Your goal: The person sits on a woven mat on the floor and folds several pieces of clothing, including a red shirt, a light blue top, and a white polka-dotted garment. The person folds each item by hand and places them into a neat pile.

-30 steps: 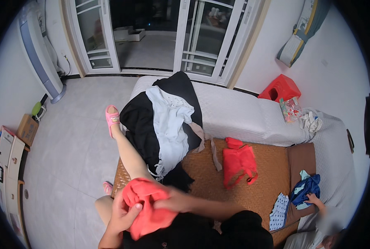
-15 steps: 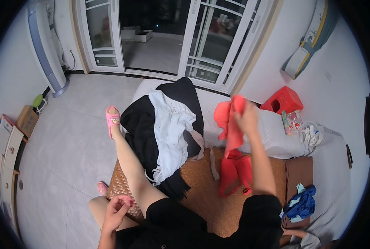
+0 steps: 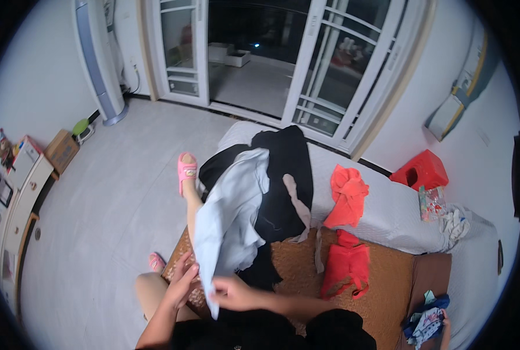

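Note:
In my right hand (image 3: pixel 229 293), a corner of a light blue garment (image 3: pixel 228 207) is pinched close to my lap. The cloth stretches up from there over a pile of black clothing (image 3: pixel 283 192). My left hand (image 3: pixel 182 281) is beside the same edge of the garment, its fingers apart and extended, holding nothing that shows. On the couch to the right lie a crumpled coral-red piece of clothing (image 3: pixel 348 195) and, nearer, a red strapped garment (image 3: pixel 346 268). A beige strip of cloth (image 3: pixel 296 201) rests on the black pile.
Another person's hand (image 3: pixel 445 322) touches a blue-and-white garment (image 3: pixel 428 321) at the lower right. A red plastic stool (image 3: pixel 421 170) and a clear package (image 3: pixel 433 203) are at the couch's back right. A cabinet (image 3: pixel 24 192) lines the left wall; a sliding door (image 3: pixel 304 76) stands ahead.
My right hand has let go of the coral-red clothing, which now lies on the couch. It has moved left and taken hold of the light blue garment, pulling it toward me. The view has shifted.

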The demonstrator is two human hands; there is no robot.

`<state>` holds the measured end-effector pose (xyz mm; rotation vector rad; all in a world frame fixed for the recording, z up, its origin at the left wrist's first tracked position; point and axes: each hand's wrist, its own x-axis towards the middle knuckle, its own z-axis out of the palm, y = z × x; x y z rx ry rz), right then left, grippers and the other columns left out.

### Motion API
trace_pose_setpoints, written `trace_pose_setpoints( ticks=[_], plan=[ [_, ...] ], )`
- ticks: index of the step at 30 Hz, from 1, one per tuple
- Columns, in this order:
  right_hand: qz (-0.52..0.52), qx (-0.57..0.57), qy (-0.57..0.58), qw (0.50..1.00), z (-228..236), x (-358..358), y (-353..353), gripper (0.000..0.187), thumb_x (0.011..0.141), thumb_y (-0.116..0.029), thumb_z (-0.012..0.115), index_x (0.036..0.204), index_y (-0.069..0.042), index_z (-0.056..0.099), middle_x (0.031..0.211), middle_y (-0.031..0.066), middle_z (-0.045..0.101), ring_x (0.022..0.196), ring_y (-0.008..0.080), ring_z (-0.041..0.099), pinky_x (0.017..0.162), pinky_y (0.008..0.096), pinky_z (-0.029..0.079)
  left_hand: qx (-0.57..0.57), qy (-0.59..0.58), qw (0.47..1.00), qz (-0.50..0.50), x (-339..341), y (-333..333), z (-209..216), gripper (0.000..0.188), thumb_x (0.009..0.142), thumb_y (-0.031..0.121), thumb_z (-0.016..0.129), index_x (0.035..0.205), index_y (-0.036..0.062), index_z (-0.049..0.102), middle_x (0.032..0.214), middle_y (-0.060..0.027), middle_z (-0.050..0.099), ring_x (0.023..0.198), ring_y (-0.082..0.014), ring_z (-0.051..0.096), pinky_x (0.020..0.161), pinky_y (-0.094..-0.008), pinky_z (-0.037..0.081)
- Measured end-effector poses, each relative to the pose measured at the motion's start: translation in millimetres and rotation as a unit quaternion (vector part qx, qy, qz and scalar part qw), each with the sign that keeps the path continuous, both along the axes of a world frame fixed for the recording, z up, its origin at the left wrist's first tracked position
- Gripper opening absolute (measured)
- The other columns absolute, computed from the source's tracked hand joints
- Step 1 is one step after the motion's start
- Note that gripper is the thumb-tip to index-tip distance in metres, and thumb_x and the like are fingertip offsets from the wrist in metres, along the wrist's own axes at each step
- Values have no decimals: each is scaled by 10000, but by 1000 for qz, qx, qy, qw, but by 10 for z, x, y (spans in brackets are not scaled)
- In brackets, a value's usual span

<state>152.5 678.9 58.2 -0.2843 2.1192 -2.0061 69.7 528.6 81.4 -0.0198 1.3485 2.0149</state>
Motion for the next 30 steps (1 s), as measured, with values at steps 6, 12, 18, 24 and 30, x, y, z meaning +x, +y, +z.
trace_pose_setpoints(
  ticks=[6,12,18,24,30],
  plan=[
    [97,40,-93,990,-18,372,155,254,849,-179,591,1026,-3,543,810,105,603,779,143,577,711,296,470,-213,319,912,-145,317,-75,-758,235,783,123,614,987,11,582,884,-77,616,806,-188,588,705,-309,474],
    [-153,207,18,966,-338,336,84,250,789,-185,645,942,2,583,859,133,587,788,243,591,678,338,482,-200,458,824,-267,802,0,-1180,206,761,133,588,922,15,536,866,-198,588,779,-382,558,708,-404,457],
    [-296,200,-2,934,-557,332,61,133,842,-126,544,854,-1,587,706,137,565,682,231,582,648,302,458,-236,400,878,-114,548,-331,-593,224,717,77,652,892,-15,547,784,-141,566,692,-291,556,649,-372,462],
    [-211,-121,-196,950,-256,208,-48,110,859,-135,564,816,-34,552,702,-42,491,617,40,439,545,211,372,-245,489,828,-119,439,-451,-1029,247,699,70,656,932,4,602,868,-157,607,816,-284,606,716,-345,484],
    [-96,-23,-185,978,238,234,53,108,781,-101,624,849,-61,550,708,-35,499,628,43,444,568,206,382,-312,476,821,-46,379,-491,-836,200,626,10,618,822,15,580,798,-145,574,784,-334,568,728,-395,469]
  ],
)
